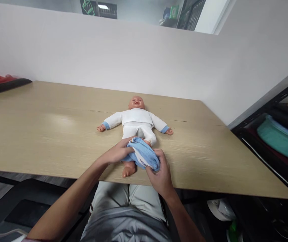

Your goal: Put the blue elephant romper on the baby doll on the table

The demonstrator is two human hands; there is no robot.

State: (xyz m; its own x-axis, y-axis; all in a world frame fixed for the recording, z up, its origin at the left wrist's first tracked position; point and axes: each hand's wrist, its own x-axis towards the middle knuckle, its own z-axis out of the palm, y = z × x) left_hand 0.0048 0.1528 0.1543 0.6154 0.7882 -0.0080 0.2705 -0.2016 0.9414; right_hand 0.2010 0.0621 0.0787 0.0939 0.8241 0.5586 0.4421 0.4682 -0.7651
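A baby doll (pixel 136 116) lies on its back on the wooden table, its head toward the wall and arms spread. It wears a white long-sleeved top with blue cuffs, and white cloth covers its hips and upper legs. Bunched blue-and-white baby pants (pixel 146 154) are at the doll's lower legs. My left hand (pixel 120 150) grips their left side, my right hand (pixel 161 173) their right side. One bare doll foot (pixel 128 170) shows below the cloth near the table's front edge; the other foot is hidden by the cloth and my hands.
The wooden table (pixel 58 141) reaches to a white wall (pixel 108 57) with a window. A red item with a black edge (pixel 2 80) is at the far left. On the right stands a black shelf (pixel 264 114) with a teal item (pixel 280 137). A black chair (pixel 28 198) is at lower left.
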